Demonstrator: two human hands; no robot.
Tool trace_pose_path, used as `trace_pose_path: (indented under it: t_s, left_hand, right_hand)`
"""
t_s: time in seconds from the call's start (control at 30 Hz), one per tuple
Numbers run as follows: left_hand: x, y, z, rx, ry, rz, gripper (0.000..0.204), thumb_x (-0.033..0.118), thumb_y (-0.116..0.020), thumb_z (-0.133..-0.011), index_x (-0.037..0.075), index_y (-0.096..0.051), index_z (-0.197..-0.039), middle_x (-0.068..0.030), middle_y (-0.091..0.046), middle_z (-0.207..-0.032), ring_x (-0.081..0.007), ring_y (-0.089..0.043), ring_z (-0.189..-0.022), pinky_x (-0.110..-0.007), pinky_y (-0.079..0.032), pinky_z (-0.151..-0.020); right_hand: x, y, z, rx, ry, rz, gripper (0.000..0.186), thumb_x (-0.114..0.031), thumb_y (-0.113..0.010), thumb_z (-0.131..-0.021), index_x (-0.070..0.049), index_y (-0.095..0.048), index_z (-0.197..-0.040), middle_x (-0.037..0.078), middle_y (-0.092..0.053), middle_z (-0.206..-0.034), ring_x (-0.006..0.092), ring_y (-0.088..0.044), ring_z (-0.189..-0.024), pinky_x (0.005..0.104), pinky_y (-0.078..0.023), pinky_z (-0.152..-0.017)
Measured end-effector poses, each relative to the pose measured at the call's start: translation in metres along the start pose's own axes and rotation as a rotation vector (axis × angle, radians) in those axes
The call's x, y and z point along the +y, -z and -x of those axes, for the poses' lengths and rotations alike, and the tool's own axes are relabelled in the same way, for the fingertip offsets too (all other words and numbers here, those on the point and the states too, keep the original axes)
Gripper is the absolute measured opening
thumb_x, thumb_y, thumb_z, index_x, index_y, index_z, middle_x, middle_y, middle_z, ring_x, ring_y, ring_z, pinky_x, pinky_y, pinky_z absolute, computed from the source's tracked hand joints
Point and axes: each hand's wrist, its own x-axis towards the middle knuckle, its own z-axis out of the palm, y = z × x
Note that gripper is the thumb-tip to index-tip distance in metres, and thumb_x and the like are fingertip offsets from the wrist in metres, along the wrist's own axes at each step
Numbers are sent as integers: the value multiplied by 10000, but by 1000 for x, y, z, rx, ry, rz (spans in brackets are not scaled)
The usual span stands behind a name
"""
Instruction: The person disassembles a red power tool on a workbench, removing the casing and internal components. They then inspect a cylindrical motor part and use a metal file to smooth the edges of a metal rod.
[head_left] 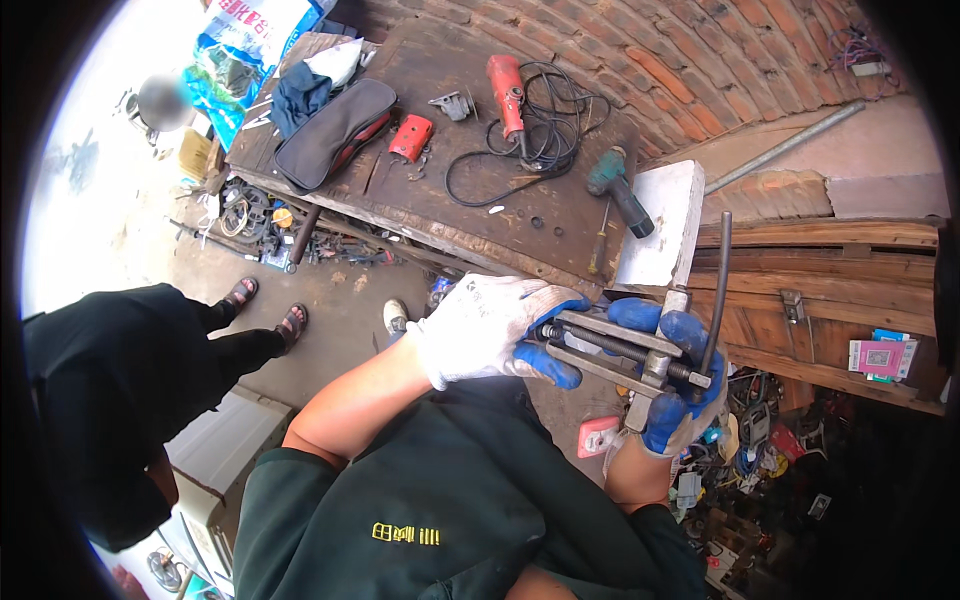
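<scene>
A metal bearing puller (610, 345), with two flat arms, a threaded center screw and a crossbar, is held up in front of my chest. My left hand (505, 325), in a white glove with blue-coated fingers, is closed around the arms' left end. In a matching glove, my right hand (685, 370) wraps around the crossbar end, its fingers above and below it. A long dark rod handle (724, 265) runs up from the screw's right end. What lies between the left fingers is partly hidden.
On the worn wooden bench (440, 90) are a red power tool (507, 90) with a coiled black cord, a green-black drill (618, 190), a screwdriver (600, 240), and a grey tool pouch (335, 135). A person in dark clothes (110, 390) stands left. Clutter (755, 440) lies lower right.
</scene>
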Motion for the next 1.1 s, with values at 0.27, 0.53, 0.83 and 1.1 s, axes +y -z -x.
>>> trace_pose_path:
  t_s: [0.27,0.53,0.83,1.1]
  left_hand:
    - [-10,15,-10,-39,-55,63,730,650,-678,-771,96,-591,-1239,-139,-666,-1023,-356,-669,-901,-429,-540,-759]
    - [-10,15,-15,-17,-103,-7,678,592,-702,-774,112,-587,-1239,-126,-660,-1062,-344,-668,-939,-418,-543,-790]
    - [-8,9,-15,92,-156,21,620,480,-787,-727,70,-623,-1163,-132,-668,-956,-364,-670,-864,-429,-538,-749]
    - [-8,9,-19,78,-139,36,629,501,-778,-735,68,-632,-1168,-136,-680,-977,-355,-676,-895,-422,-541,-771]
  right_hand:
    - [-9,-17,-7,72,-1,105,686,-634,-626,-889,-7,-645,-1168,198,-718,-1046,301,-694,-987,414,-535,-902]
    - [1,-3,-9,44,14,15,696,-538,-669,-894,51,-564,-1249,285,-680,-1066,344,-705,-951,421,-590,-820]
    - [-10,-10,-16,54,-9,-10,683,-583,-663,-890,41,-626,-1164,250,-704,-1040,333,-687,-1007,480,-500,-981]
    - [4,0,-13,43,20,24,669,-516,-682,-898,71,-590,-1205,262,-688,-1044,321,-701,-935,425,-572,-842]
